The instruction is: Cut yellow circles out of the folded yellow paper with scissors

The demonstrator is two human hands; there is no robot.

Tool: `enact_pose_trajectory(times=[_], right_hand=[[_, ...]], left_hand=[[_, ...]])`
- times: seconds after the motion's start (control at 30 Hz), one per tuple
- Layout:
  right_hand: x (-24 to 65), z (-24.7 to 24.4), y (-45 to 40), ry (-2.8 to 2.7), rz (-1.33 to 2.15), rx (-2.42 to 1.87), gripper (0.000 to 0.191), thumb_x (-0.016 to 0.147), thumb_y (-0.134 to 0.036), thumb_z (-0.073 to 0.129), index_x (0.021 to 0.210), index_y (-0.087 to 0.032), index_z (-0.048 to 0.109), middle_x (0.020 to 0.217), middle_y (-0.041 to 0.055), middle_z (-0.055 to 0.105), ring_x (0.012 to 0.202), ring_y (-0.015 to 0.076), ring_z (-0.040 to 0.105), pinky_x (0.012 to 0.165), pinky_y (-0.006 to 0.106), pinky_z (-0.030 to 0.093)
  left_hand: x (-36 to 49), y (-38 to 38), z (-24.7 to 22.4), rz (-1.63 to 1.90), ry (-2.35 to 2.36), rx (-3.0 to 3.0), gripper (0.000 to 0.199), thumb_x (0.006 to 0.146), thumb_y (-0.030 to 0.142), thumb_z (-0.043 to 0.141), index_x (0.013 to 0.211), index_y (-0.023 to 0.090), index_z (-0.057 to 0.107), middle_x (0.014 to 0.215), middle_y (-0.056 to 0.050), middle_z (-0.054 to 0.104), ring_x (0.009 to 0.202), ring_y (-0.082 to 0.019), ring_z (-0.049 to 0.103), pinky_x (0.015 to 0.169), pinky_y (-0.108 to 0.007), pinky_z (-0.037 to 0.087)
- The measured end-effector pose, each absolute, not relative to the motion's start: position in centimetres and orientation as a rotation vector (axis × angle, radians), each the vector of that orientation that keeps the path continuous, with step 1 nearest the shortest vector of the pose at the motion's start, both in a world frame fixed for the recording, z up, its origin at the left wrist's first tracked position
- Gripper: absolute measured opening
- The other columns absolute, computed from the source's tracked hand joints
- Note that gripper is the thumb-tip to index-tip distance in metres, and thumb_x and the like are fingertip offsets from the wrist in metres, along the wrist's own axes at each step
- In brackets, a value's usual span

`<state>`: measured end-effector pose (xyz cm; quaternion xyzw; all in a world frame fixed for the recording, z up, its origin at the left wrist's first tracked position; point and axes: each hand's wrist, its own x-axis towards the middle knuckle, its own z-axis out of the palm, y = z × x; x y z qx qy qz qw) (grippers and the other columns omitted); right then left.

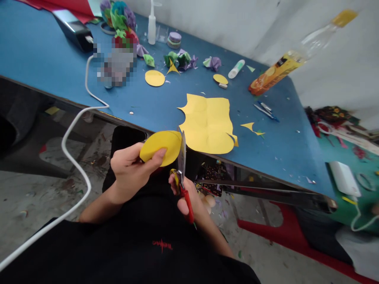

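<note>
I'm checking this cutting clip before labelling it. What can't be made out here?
- Pixelated patch on the blue table, head view: what lies under it.
- Right hand: fingers hidden behind the scissors.
- Yellow paper piece: near edge covered by the left hand.
- Bottle: label too blurred.

Open air surrounds both hands below the blue table (44, 59) edge; at 12 o'clock the yellow sheet (210, 124) overhangs; at 9 o'clock a white cable (77, 167) hangs.

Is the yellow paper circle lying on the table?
No, the left hand holds the yellow circle up while the right hand works the scissors.
</note>
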<state>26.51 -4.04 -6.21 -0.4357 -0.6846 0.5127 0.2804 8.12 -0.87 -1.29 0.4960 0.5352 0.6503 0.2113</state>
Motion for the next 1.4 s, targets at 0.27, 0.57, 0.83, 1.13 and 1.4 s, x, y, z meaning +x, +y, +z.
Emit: enact_pose_trajectory(times=[0.27, 0.57, 0.83, 1.13, 1.4], right_hand=[[26.3, -7.1, -4.3, -1.795, 1.328, -1.155, 0.090, 0.057, -0.101, 0.029, 0.087, -0.020, 0.052, 0.072, -0.0001, 0.048, 0.057, 0.0142, 0.041, 0.053, 0.028, 0.036], [26.0, -6.2, -4.3, -1.788, 1.359, -1.202, 0.088, 0.054, -0.103, 0.025, 0.081, -0.022, 0.046, 0.067, -0.0016, 0.045, 0.056, 0.0143, 0.040, 0.053, 0.028, 0.035], [25.7, -5.7, -4.5, -1.784, 1.359, -1.217, 0.087, 0.053, -0.103, 0.026, 0.079, -0.022, 0.044, 0.066, -0.0016, 0.044, 0.055, 0.0144, 0.040, 0.050, 0.027, 0.036], [25.6, -5.8, -4.8, -1.758, 1.370, -1.257, 0.086, 0.055, -0.102, 0.029, 0.077, -0.021, 0.045, 0.069, -0.0002, 0.044, 0.056, 0.0142, 0.041, 0.048, 0.027, 0.037], [25.4, -6.2, -5.0, -1.749, 1.390, -1.279, 0.082, 0.059, -0.101, 0.033, 0.074, -0.021, 0.045, 0.067, -0.0005, 0.044, 0.055, 0.0134, 0.040, 0.046, 0.026, 0.033]], left_hand=[[8.6, -1.0, -0.4, 1.740, 1.406, 1.420, 0.038, 0.074, 0.027, 0.077, 0.048, 0.017, 0.051, 0.039, 0.007, 0.049, 0.033, -0.004, 0.042, 0.032, -0.015, 0.032], [8.5, -1.1, -0.4, 1.765, 1.309, 1.362, 0.028, 0.077, 0.028, 0.076, 0.056, 0.018, 0.061, 0.042, 0.007, 0.053, 0.033, -0.005, 0.047, 0.032, -0.014, 0.036], [8.2, -1.0, -0.9, 1.810, 1.296, 1.291, 0.027, 0.078, 0.034, 0.077, 0.059, 0.019, 0.064, 0.046, 0.005, 0.053, 0.038, -0.007, 0.049, 0.033, -0.018, 0.040], [8.0, -0.8, -0.6, 1.865, 1.293, 1.287, 0.020, 0.079, 0.034, 0.076, 0.066, 0.020, 0.068, 0.052, 0.006, 0.060, 0.040, -0.006, 0.052, 0.034, -0.016, 0.043], [7.9, -0.3, -0.2, 1.899, 1.304, 1.237, 0.023, 0.080, 0.038, 0.075, 0.065, 0.023, 0.067, 0.051, 0.006, 0.056, 0.041, -0.007, 0.052, 0.037, -0.020, 0.043]])
